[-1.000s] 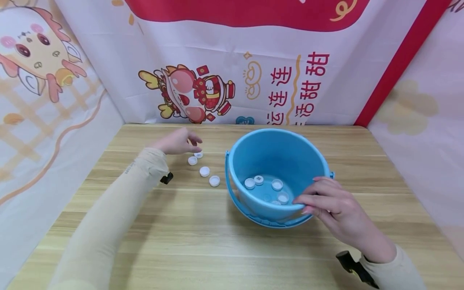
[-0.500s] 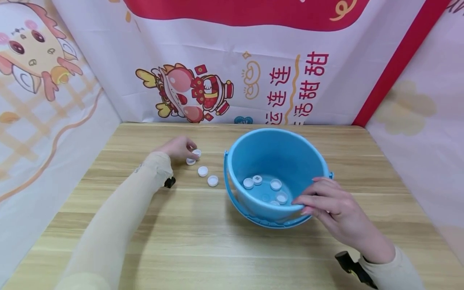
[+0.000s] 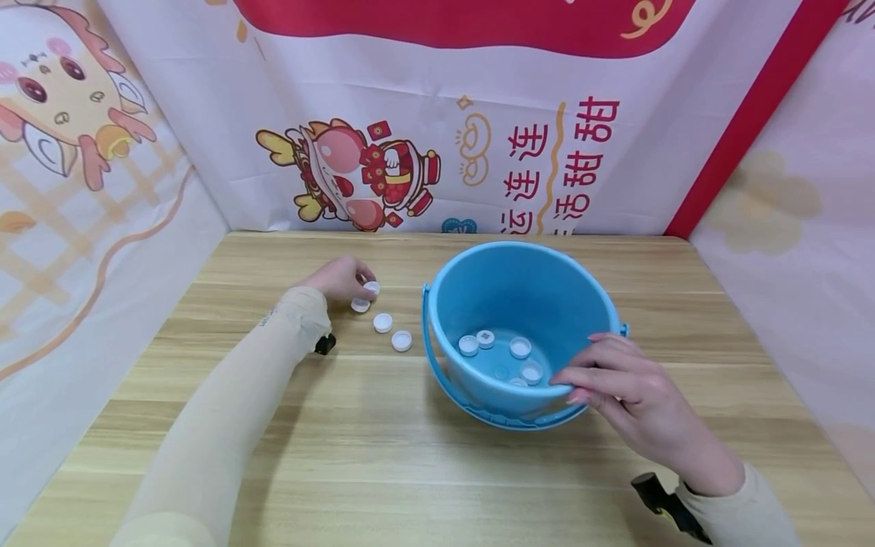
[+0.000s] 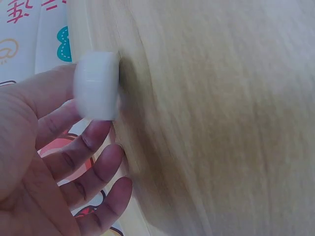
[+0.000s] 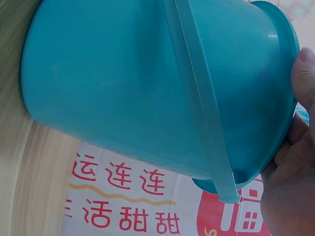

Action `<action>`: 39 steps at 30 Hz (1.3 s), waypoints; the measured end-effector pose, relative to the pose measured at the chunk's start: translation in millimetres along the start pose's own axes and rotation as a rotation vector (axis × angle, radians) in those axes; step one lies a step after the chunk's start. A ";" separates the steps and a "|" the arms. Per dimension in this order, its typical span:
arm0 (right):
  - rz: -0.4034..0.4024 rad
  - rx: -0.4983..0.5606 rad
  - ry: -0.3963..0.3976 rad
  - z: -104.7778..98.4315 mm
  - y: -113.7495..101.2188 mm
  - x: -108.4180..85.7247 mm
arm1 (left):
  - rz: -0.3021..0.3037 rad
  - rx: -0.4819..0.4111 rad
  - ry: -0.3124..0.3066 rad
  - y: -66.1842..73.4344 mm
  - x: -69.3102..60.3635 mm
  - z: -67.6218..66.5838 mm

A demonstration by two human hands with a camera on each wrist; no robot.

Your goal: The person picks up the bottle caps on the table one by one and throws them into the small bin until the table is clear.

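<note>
At the far left of the table, my left hand point(image 3: 342, 279) pinches a white plastic cap point(image 4: 97, 86) between thumb and fingers, close to the wood. Its other fingers are loosely bent below the cap in the left wrist view. Another white cap point(image 3: 360, 305) lies just beside that hand, and two more lie in a row toward a blue bucket point(image 3: 472, 377). My right hand point(image 3: 632, 391) grips the bucket's near right rim, thumb outside and fingers over the edge. Inside the bucket, several white caps point(image 3: 520, 348) rest on the bottom; one is partly hidden by the near wall.
The bucket's blue handle point(image 3: 432, 342) hangs down around its near side. A wooden table point(image 3: 355, 471) carries everything. Printed cloth point(image 3: 383, 76) walls in the back and both sides.
My left hand has come slightly nearer and lower, and its fingers have closed around the farthest cap. My right hand stays on the bucket rim.
</note>
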State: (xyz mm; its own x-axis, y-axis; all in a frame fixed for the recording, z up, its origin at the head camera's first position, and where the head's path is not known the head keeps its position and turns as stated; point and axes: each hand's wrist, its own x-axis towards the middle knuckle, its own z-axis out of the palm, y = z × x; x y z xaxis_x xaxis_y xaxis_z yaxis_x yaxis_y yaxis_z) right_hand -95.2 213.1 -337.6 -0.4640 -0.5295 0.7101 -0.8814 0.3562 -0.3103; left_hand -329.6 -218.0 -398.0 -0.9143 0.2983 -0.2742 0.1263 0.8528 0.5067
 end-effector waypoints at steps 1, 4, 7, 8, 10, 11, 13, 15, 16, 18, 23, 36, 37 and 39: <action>0.003 0.001 0.000 0.1 0.1 0.0 | 0.003 0.009 0.002 0.0 0.1 0.3; 0.012 0.003 -0.004 0.1 0.2 -0.1 | -0.005 0.017 0.008 -0.6 -0.6 0.1; 0.018 0.003 -0.007 0.1 0.4 -0.1 | -0.034 -0.010 0.009 -1.9 -2.2 -1.7; 0.018 0.003 -0.008 0.0 0.5 -0.2 | -0.044 -0.022 0.012 -2.2 -3.1 -2.7; 0.019 0.004 -0.009 0.0 0.6 -0.2 | -0.035 -0.036 0.020 -1.9 -5.1 -5.5; 0.020 0.004 -0.010 0.0 0.7 -0.2 | -0.020 -0.034 0.027 -1.2 -6.3 -7.4; 0.022 0.006 -0.011 0.0 0.8 -0.4 | 0.024 -0.021 0.044 2.0 -9.8 -11.9; 0.024 0.006 -0.011 -0.1 1.0 -0.6 | 0.070 0.004 0.061 7.1 -14.4 -17.5; 0.024 0.006 -0.011 -0.1 1.0 -0.7 | 0.093 0.017 0.068 9.8 -17.0 -20.6; 0.024 0.008 -0.010 -0.1 1.2 -0.8 | 0.110 0.026 0.077 16.8 -23.9 -26.9; 0.017 0.007 -0.005 0.2 1.3 -0.5 | 0.151 0.022 0.119 31.9 -39.1 -41.6; 0.008 0.011 -0.003 0.0 1.0 0.2 | 0.378 0.131 0.245 106.6 -88.3 -66.0; 0.008 0.011 -0.003 0.0 1.0 0.0 | 0.401 0.138 0.247 113.1 -92.2 -67.2; 0.007 0.009 -0.002 0.0 1.0 -0.1 | 0.440 0.143 0.245 125.7 -99.7 -69.2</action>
State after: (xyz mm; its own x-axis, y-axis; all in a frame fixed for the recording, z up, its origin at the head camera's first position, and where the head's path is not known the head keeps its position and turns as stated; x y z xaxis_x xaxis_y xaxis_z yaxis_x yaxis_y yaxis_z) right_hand -95.9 213.5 -338.0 -0.4708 -0.5285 0.7064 -0.8786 0.3533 -0.3213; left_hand -249.1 -170.2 -250.5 -0.8237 0.5474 0.1479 0.5548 0.7243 0.4094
